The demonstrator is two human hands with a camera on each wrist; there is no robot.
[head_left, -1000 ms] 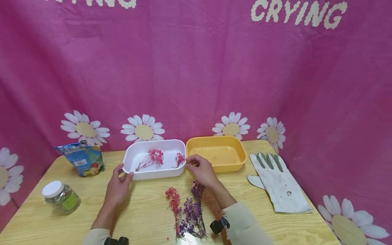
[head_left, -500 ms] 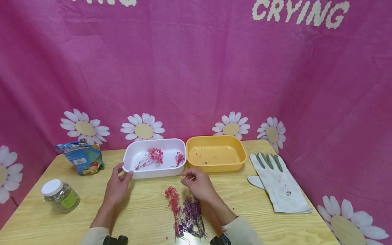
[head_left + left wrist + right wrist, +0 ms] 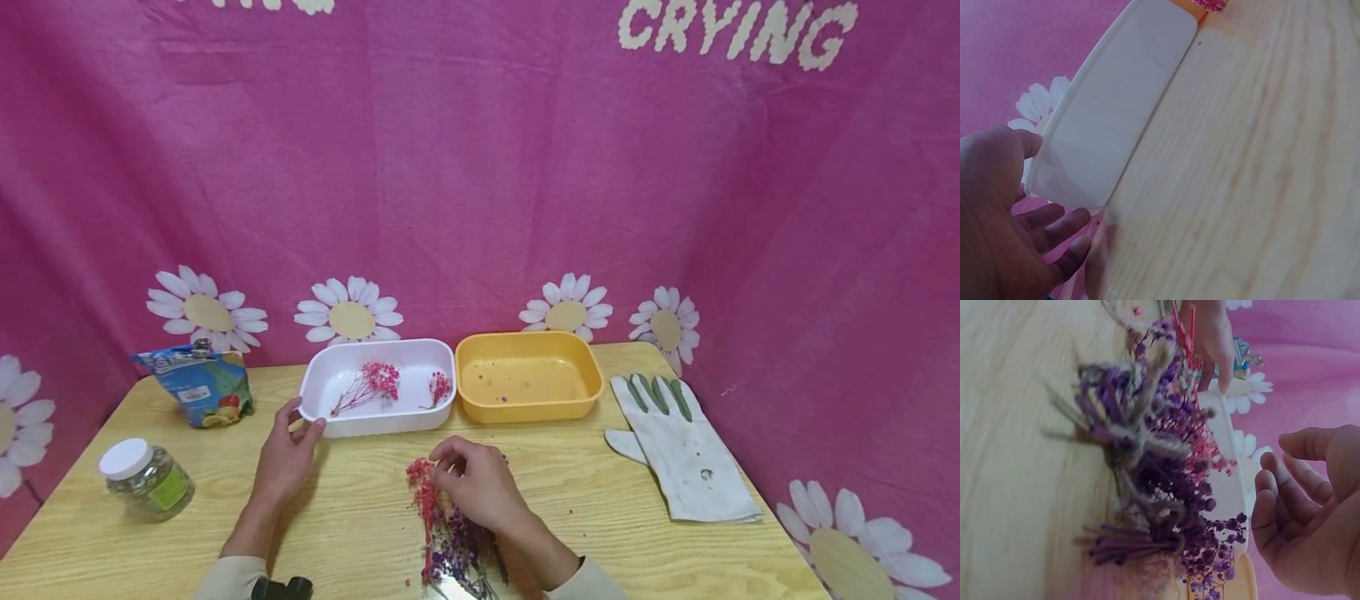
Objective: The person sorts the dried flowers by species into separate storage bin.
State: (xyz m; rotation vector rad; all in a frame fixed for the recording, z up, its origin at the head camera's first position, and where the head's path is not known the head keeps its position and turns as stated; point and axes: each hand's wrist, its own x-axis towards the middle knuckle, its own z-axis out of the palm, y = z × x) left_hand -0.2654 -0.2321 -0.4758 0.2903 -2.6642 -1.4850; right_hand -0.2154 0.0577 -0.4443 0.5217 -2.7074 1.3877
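In the head view a white plastic basin (image 3: 382,426) with two sprigs of pink dried flowers (image 3: 381,379) inside stands at the back of the table. My left hand (image 3: 288,458) grips its front left corner, thumb on the rim in the left wrist view. Nearer me lie a bunch of red dried flowers (image 3: 424,492) and a bunch of purple dried flowers (image 3: 455,546). Above them hovers my right hand (image 3: 483,487), fingers loosely curled. Nothing shows between those fingers (image 3: 1285,494) in the right wrist view. My right hand partly covers the purple bunch.
A yellow basin (image 3: 536,412) with small crumbs in it adjoins the white one. At the right lies a work glove (image 3: 682,458). A blue pouch (image 3: 202,387) and a jar with a white lid (image 3: 150,479) stand at the left. A pink curtain (image 3: 465,183) hangs behind.
My right hand has left the white basin's right end and come back toward me, over the dried flower bunches. My left hand has stayed at the basin's corner.
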